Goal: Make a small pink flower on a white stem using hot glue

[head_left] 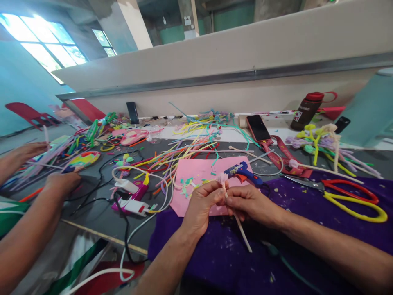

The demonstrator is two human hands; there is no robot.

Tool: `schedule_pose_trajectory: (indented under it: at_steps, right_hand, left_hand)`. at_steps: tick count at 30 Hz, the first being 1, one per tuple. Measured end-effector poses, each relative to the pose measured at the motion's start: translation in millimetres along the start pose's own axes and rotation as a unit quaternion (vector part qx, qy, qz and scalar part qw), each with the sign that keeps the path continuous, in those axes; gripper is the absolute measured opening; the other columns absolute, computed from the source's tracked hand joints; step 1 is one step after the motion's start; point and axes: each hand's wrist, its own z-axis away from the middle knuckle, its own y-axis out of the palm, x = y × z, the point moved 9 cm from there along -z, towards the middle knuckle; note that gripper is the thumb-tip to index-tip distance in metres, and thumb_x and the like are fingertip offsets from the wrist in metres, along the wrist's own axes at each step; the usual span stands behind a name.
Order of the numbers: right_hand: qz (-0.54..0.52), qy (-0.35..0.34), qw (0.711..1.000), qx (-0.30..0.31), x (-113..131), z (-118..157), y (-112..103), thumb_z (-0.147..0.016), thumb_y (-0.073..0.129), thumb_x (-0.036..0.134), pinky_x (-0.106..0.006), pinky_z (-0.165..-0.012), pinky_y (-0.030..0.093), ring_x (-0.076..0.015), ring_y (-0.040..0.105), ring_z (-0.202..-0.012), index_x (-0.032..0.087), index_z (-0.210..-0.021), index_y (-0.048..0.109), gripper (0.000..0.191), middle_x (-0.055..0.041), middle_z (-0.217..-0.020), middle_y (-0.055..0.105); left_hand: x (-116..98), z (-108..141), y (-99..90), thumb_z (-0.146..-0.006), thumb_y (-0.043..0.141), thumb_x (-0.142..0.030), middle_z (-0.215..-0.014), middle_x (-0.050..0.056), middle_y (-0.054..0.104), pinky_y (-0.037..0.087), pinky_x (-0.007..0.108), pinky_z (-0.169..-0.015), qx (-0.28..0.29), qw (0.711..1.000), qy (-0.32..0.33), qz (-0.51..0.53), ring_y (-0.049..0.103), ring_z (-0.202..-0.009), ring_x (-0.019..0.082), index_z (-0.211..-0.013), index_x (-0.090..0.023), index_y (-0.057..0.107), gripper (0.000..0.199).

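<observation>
Both hands meet over the near edge of a pink sheet (196,168). Between the fingertips of my left hand (205,201) and my right hand (250,201) is a pipe-cleaner flower (223,178) with a pale pink head. Its whitish stem (244,235) slants down to the right below my fingers. Each hand is closed in a pinch on it, and the fingers hide the join of head and stem. Just behind my right hand lies a blue glue gun (242,170) on the sheet. Small green and yellow scraps (187,186) are scattered left of it.
Scissors (353,192) with red and yellow handles lie on purple cloth (307,225) at right. A pink power strip (132,198) with cables sits left. Beyond are loose pipe cleaners (196,145), a phone (258,128) and a bottle (308,110). Another person's hands (63,186) work at far left.
</observation>
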Motion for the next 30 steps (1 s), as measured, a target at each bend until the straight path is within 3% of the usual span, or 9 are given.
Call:
schedule_pose_trajectory:
  at_steps: [17,30]
  right_hand:
    - [0.050,-0.005,0.999,0.003,-1.9,2.8,0.0,-0.084,0.049,0.036,-0.019,-0.044,0.032,-0.0066,0.042,-0.044,0.015,-0.065,0.055,0.029,0.0034,-0.054,0.048]
    - [0.085,-0.014,0.996,0.015,-4.3,4.2,8.0,-0.085,0.048,0.043,-0.020,-0.045,0.033,-0.0076,0.044,-0.046,0.015,-0.069,0.057,0.033,0.0028,-0.056,0.051]
  left_hand:
    - [-2.6,1.6,0.1,-0.067,0.070,-0.026,-0.060,-0.001,0.054,0.037,0.020,-0.052,-0.008,1.000,0.000,-0.024,0.043,-0.053,0.007,-0.078,-0.013,0.070,0.016]
    - [-4.0,8.0,-4.7,-0.067,0.070,-0.023,-0.061,0.000,0.060,0.041,0.020,-0.052,-0.022,0.998,0.016,-0.056,0.049,-0.051,0.008,-0.071,-0.015,0.068,0.010]
